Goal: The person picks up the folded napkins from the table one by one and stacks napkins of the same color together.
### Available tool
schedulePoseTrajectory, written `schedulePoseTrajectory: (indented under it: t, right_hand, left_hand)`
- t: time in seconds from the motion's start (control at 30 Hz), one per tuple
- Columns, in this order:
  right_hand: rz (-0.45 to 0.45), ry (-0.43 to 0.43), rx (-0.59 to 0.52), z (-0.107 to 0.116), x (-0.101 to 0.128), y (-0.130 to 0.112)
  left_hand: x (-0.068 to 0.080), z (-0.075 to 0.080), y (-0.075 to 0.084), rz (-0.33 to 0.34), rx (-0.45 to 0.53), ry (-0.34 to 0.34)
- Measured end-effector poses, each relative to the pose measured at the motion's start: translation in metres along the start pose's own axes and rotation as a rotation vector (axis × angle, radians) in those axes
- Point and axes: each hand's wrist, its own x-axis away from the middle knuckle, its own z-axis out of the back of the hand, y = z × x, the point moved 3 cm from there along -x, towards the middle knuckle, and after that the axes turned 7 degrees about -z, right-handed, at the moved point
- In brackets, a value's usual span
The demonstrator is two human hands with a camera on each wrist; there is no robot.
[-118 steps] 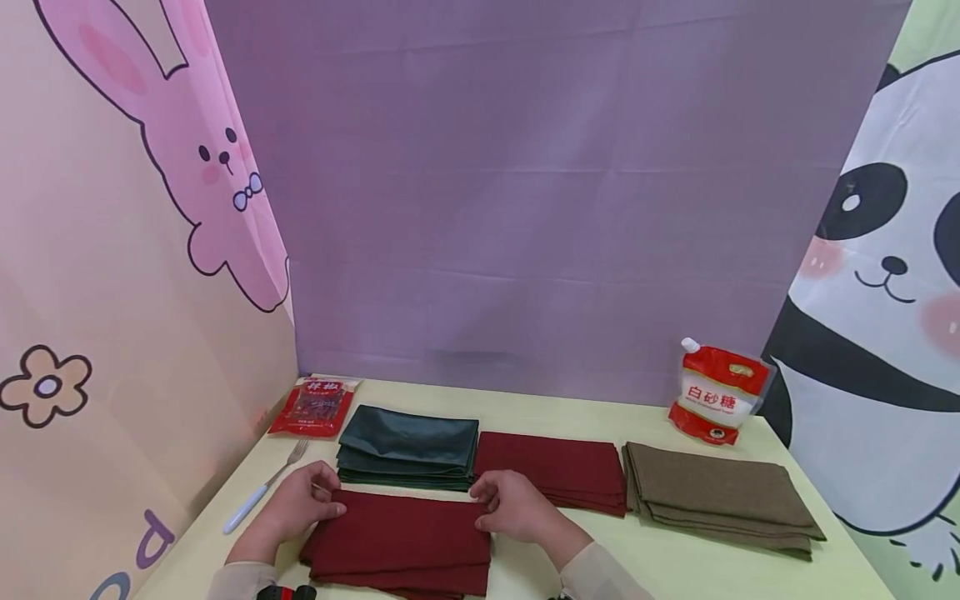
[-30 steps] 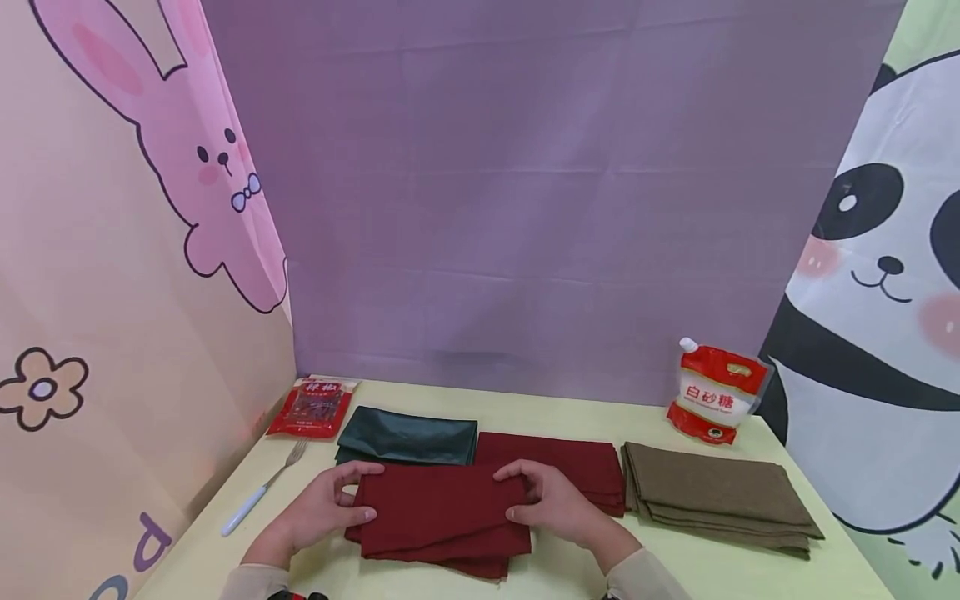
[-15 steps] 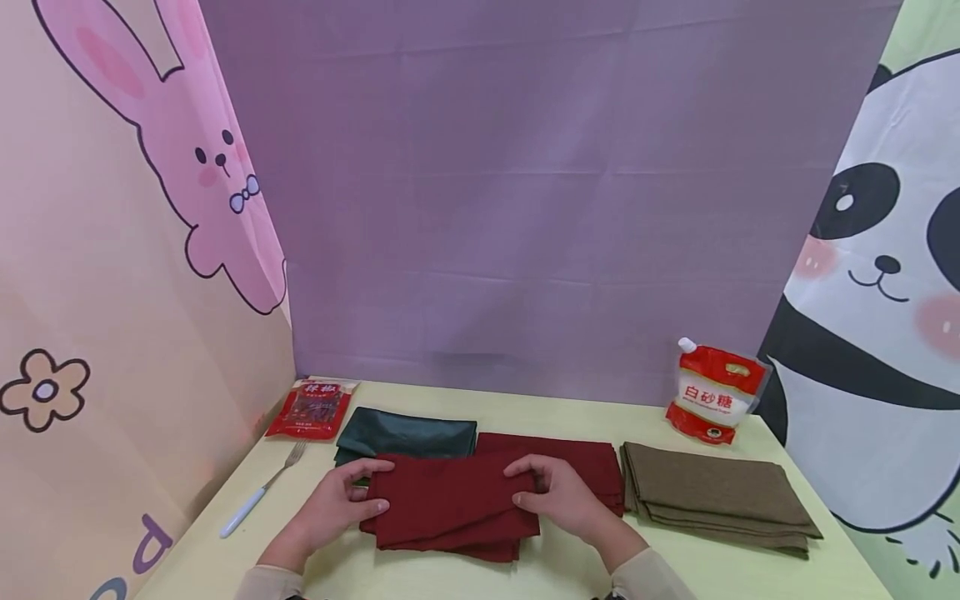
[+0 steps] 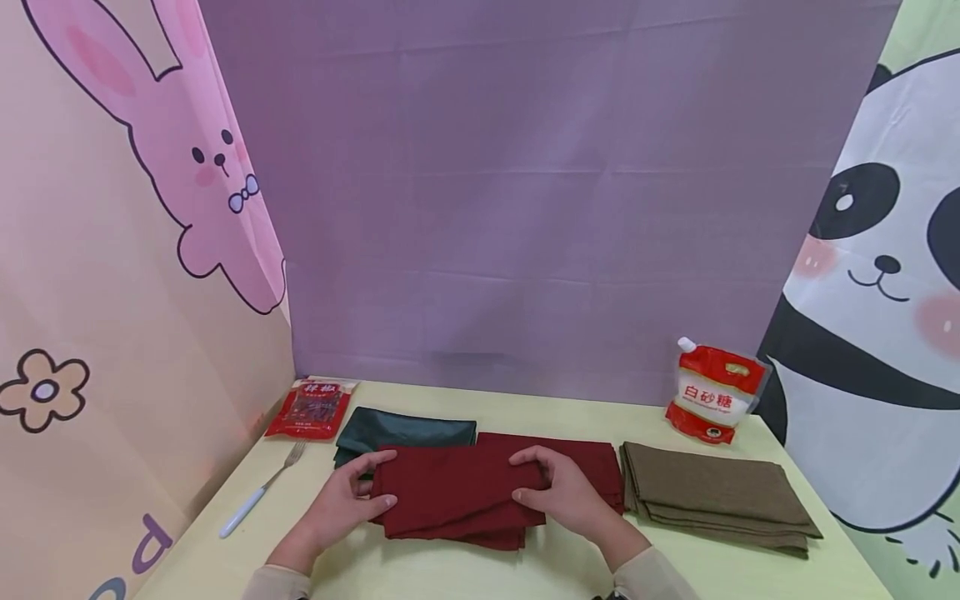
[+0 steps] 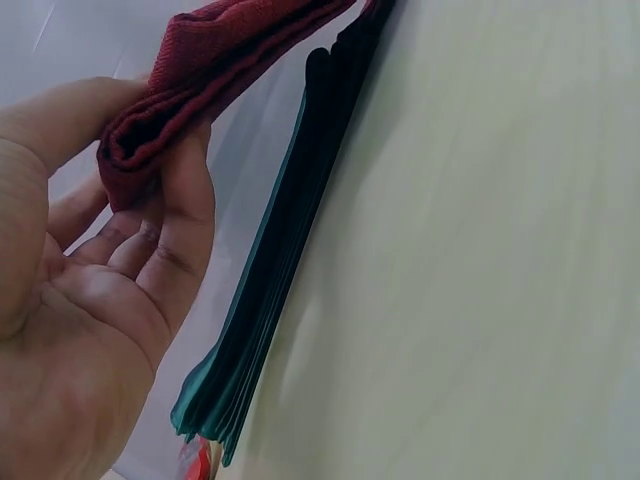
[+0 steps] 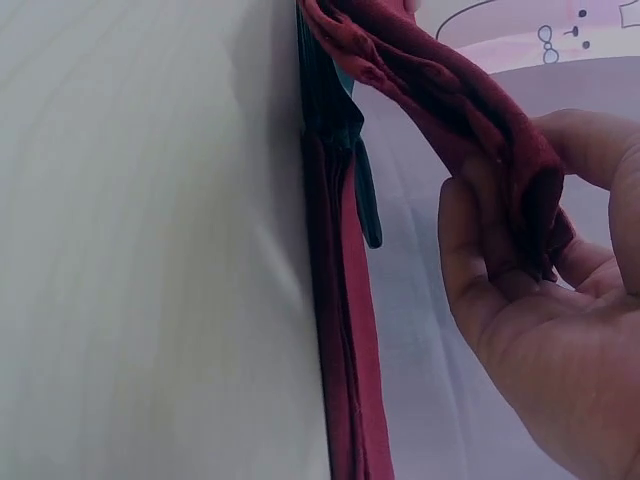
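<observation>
A folded dark red cloth point(image 4: 453, 492) hangs a little above the pale table point(image 4: 450, 575), held at both ends. My left hand point(image 4: 352, 492) grips its left end, thumb on top and fingers under; the left wrist view shows the red cloth point(image 5: 200, 70) pinched there. My right hand point(image 4: 558, 492) grips the right end, where the red cloth point(image 6: 470, 120) is clamped between thumb and fingers. Behind it lie a dark green stack point(image 4: 405, 432) and a dark red stack point(image 4: 592, 462); the held cloth overlaps the near edges of both.
A brown cloth stack point(image 4: 712, 492) lies at the right. A white-and-red sugar pouch point(image 4: 716, 400) stands at the back right. A red snack packet point(image 4: 311, 408) and a fork point(image 4: 262, 487) lie at the left. Printed panels wall in the table.
Both hands have lifted the folded red cloth off the near table and carried it away from me and to the right, over the edges of the green and red stacks.
</observation>
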Motion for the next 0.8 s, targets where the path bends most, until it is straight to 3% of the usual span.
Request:
schedulePoseTrajectory:
  t: [0.37,0.6,0.8]
  right_hand:
    - [-0.007,0.067,0.076,0.015,0.009,-0.006]
    - [0.017,0.100,0.108,0.023,0.012,-0.005]
    - [0.053,0.112,0.061,0.029,0.011,-0.004]
  left_hand:
    - [-0.005,-0.015,0.008,-0.016,0.000,-0.044]
    - [-0.011,-0.024,0.013,-0.012,0.017,-0.023]
    - [-0.016,-0.026,0.019,-0.031,-0.015,0.013]
